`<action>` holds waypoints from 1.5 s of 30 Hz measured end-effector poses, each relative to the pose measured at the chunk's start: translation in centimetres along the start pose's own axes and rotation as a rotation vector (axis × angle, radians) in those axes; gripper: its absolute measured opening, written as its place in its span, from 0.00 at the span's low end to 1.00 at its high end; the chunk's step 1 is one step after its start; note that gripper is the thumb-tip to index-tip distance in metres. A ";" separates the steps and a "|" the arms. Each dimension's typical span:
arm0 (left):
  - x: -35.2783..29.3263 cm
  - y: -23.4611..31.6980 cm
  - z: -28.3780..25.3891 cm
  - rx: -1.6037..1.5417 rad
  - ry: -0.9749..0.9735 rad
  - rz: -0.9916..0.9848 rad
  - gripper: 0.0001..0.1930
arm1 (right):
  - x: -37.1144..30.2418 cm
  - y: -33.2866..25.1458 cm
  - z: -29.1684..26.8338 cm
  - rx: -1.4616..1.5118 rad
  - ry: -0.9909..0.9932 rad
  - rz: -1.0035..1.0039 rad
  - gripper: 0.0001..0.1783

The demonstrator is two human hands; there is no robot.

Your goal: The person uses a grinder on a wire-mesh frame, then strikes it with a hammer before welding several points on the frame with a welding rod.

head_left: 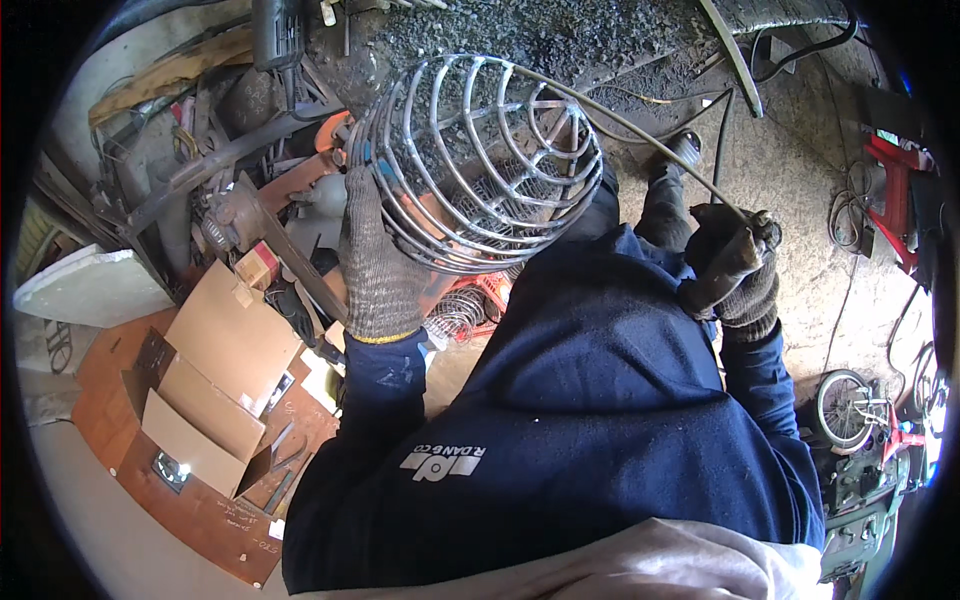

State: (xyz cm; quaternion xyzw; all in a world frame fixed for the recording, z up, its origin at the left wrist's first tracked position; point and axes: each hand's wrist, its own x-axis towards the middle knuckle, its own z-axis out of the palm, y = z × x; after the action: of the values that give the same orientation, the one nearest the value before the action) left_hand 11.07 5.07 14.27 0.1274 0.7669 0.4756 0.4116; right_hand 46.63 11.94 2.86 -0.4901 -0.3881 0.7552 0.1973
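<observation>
A rounded metal wire cage (470, 165) made of rings and ribs stands tilted in front of me, its narrower end toward the right. At its left side my left hand (382, 255), in a grey knitted glove, grips the rings; its fingertips are partly hidden. My right hand (738, 268), also gloved, is closed on the near end of a long thin metal rod (640, 130). The rod slants up and left to the cage's upper edge; whether it touches there I cannot tell. Part of the right glove looks dark and worn.
Cardboard boxes (215, 370) lie on a brown board (215, 510) at the left, near scrap metal and a pale slab (90, 287). Coiled wire (460, 312) and a red crate sit below the cage. Dark debris (560, 30) covers the far ground. A wheel (845, 410) stands right.
</observation>
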 end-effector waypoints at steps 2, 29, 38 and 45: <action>0.4 -0.6 -1.3 0.279 -0.036 0.129 0.25 | 0.1 0.5 -0.4 -0.002 0.019 0.002 0.12; -0.4 1.1 1.4 -0.280 -0.069 -0.090 0.27 | -0.3 -3.3 2.0 -0.373 0.054 -0.396 0.30; -0.3 0.9 1.5 -0.265 -0.033 -0.082 0.25 | 0.3 -2.1 -0.1 -0.565 -0.008 -0.491 0.19; -0.1 0.2 0.5 -0.176 -0.043 -0.078 0.28 | -0.1 -3.9 0.9 -0.449 0.070 -0.363 0.23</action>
State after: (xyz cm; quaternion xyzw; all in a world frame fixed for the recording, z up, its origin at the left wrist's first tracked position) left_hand 11.50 5.39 14.40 0.0711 0.7176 0.5220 0.4555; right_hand 45.56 13.90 6.13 -0.4697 -0.6199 0.5853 0.2293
